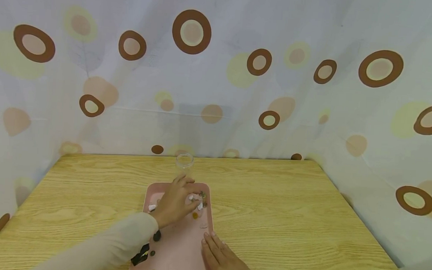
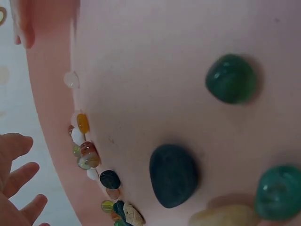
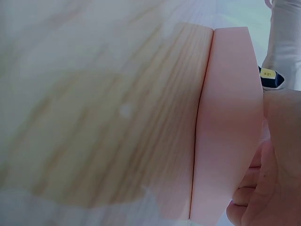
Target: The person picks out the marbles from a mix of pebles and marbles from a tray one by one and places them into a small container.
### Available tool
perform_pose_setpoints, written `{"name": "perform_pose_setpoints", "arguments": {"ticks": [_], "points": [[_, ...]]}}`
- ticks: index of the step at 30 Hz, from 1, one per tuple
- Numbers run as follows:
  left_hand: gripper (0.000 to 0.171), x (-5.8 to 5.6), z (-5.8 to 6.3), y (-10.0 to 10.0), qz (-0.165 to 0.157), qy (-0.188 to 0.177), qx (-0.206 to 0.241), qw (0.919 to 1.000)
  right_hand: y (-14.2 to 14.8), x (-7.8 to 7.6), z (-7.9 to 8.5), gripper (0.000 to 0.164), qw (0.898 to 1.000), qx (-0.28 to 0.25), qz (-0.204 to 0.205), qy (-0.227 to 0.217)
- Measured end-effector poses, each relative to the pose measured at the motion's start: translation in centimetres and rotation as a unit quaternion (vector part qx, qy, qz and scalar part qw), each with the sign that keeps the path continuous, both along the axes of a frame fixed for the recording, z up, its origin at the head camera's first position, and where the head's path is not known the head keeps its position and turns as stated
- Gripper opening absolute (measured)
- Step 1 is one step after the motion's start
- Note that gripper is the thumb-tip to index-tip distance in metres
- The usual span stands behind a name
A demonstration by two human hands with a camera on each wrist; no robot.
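I saw the left hand (image 1: 174, 202) curled over small polished pebbles (image 1: 197, 200) at the far end of the long pink plastic tray (image 1: 179, 252), apparently pinching one. The clear glass jar (image 1: 184, 163) stood at its twelve o'clock. The right hand (image 1: 223, 261) lay flat, fingers straight, steadying the tray's near right edge on the wooden counter (image 1: 307, 223).

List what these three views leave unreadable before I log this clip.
- Head view: the left hand covers the stones under its fingers, so whether it pinches one cannot be told.
- Head view: the clear jar is too small to show any contents.
- Right wrist view: the right hand is cut off by the frame edge against the pink tray.
- Left wrist view: small beads are blurred.
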State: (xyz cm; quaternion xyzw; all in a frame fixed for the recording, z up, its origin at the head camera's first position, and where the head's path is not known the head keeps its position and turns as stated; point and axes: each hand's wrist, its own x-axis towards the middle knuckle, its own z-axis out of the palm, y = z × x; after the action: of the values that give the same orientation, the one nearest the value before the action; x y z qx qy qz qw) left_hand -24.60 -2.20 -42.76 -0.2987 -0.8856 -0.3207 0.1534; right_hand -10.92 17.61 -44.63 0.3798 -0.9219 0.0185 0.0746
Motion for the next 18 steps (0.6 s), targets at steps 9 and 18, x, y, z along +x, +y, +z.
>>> {"name": "perform_pose_setpoints", "arguments": {"ticks": [9, 18], "points": [[0.019, -0.7, -1.4, 0.5, 0.009, 0.009, -0.056, 0.9984, 0.0, -0.1, -0.2, 0.067, 1.0, 0.011, 0.004, 0.018], [0.016, -0.4, -1.9, 0.7, 0.036, -0.012, -0.065, 0.9972, 0.0, -0.1, 0.0, 0.067, 1.0, 0.012, 0.004, 0.016]]}}
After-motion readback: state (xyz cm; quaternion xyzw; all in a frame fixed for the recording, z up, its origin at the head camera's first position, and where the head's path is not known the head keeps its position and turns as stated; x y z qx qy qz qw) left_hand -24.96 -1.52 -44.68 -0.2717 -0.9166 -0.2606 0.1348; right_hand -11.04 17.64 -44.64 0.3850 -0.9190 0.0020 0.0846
